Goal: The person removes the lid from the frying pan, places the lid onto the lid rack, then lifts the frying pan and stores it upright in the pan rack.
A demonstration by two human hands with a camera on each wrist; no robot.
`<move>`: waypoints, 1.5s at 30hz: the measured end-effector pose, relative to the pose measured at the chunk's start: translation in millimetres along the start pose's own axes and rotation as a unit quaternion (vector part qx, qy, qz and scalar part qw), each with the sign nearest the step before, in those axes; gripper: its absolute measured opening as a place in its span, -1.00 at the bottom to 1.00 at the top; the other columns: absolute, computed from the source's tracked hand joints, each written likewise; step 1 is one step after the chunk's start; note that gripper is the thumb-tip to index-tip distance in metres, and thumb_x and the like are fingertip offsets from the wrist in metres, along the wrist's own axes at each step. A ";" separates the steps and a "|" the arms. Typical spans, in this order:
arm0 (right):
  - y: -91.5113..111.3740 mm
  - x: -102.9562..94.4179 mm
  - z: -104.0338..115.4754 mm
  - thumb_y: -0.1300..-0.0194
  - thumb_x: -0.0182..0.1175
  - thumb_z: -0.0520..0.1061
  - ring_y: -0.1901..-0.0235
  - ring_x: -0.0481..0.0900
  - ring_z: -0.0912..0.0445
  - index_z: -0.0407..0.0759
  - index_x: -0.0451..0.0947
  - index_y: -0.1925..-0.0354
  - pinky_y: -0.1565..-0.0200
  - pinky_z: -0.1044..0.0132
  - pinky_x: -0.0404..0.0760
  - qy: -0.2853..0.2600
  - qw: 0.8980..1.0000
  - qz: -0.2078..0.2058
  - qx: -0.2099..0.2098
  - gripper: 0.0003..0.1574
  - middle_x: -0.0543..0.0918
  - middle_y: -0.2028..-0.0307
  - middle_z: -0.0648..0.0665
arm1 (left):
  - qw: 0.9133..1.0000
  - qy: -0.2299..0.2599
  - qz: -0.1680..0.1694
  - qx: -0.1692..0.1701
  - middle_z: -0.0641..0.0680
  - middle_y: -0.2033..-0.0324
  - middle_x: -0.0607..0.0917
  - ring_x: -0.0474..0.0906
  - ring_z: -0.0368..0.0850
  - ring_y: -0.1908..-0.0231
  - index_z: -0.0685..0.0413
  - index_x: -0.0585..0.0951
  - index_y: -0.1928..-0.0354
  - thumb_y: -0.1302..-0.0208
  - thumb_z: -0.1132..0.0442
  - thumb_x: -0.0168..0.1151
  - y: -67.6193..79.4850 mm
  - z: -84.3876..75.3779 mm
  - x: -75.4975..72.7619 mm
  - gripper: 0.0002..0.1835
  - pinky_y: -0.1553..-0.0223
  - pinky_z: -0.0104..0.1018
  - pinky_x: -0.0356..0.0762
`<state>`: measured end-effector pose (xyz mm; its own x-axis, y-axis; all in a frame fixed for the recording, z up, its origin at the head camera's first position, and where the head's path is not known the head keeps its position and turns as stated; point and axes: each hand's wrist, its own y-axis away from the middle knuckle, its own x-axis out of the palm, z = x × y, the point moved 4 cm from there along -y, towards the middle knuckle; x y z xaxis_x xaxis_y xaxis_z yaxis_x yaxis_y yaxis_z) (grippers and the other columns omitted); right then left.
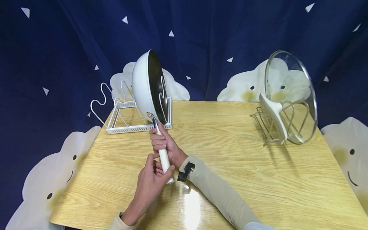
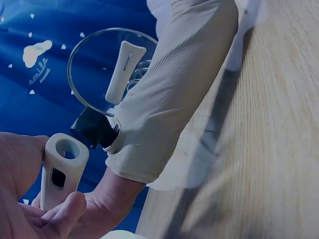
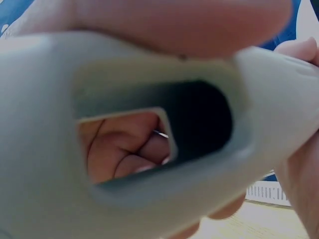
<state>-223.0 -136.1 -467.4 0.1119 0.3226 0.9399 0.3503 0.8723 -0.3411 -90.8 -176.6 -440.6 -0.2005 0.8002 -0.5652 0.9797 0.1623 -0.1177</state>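
Note:
A white wok (image 1: 142,84) with a dark inside stands on its edge in a white wire rack (image 1: 138,128), its handle slanting down toward me. My right hand (image 1: 168,145) grips the white handle (image 1: 164,158) just below the metal joint. Lower down, my left hand (image 1: 150,180) holds the same handle near its free end, thumb on one side and fingers on the other. The left wrist view shows the handle's end (image 2: 82,167) with a round hole and a slot. That slot fills the right wrist view, with fingers visible through it.
At the right a glass lid (image 1: 311,95) with a white grip (image 1: 274,113) stands tilted in a metal wire rack (image 1: 267,127). Both racks are on a wooden table (image 1: 218,143). A dark blue curtain (image 1: 207,41) hangs behind it.

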 end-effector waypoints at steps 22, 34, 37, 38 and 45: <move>6.0 -7.2 6.2 -0.55 -0.14 0.41 0.61 0.50 0.23 -0.09 0.46 0.17 0.49 0.45 0.56 0.145 0.975 -0.138 -0.093 -0.36 0.42 0.58 0.06 | 0.997 0.064 0.022 -0.036 0.01 0.37 0.65 0.61 -0.21 0.41 -0.02 0.41 -0.24 -0.25 0.09 0.48 -2.4 8.3 5.9 -0.41 0.35 -0.40 0.64; 31.4 -10.5 21.7 -0.55 -0.20 0.37 -0.08 0.69 -0.06 -0.17 0.46 -0.18 -0.03 0.07 0.64 0.223 0.940 -0.245 -0.074 -0.27 0.72 -0.03 -0.22 | 0.999 0.039 0.012 -0.026 -0.03 0.39 0.66 0.61 -0.23 0.43 0.04 0.43 -0.22 -0.34 0.10 0.38 -6.6 10.6 8.4 -0.51 0.37 -0.39 0.62; 38.9 -12.1 25.9 -0.56 -0.19 0.36 -0.13 0.65 -0.08 -0.22 0.36 -0.34 -0.13 0.04 0.60 0.231 0.937 -0.253 -0.072 -0.20 0.68 -0.10 -0.26 | 0.999 0.035 0.012 -0.022 -0.03 0.40 0.66 0.61 -0.23 0.44 0.04 0.43 -0.22 -0.35 0.10 0.38 -7.0 10.6 9.3 -0.50 0.38 -0.39 0.62; 41.7 -12.6 27.2 -0.57 -0.19 0.36 -0.14 0.64 -0.08 -0.24 0.32 -0.39 -0.17 0.04 0.58 0.236 0.935 -0.254 -0.072 -0.17 0.67 -0.11 -0.27 | 0.999 0.035 0.012 -0.021 -0.02 0.40 0.66 0.61 -0.23 0.45 0.05 0.43 -0.22 -0.35 0.09 0.37 -7.2 10.6 9.6 -0.51 0.38 -0.39 0.62; 63.5 -7.4 37.7 -0.61 -0.26 0.29 -0.16 0.63 -0.08 -0.34 0.01 -0.56 -0.33 0.03 0.47 0.307 0.914 -0.256 -0.066 -0.09 0.43 -0.36 -0.40 | 1.000 0.001 0.015 -0.015 -0.07 0.43 0.66 0.60 -0.26 0.45 0.06 0.47 -0.19 -0.40 0.01 0.32 -8.9 10.3 6.3 -0.54 0.38 -0.39 0.59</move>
<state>-236.6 -69.3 -496.6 0.3885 -0.4185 0.8209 0.6070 0.7865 0.1137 -100.8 -179.0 -451.5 -0.1713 0.8056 -0.5671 0.9848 0.1557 -0.0763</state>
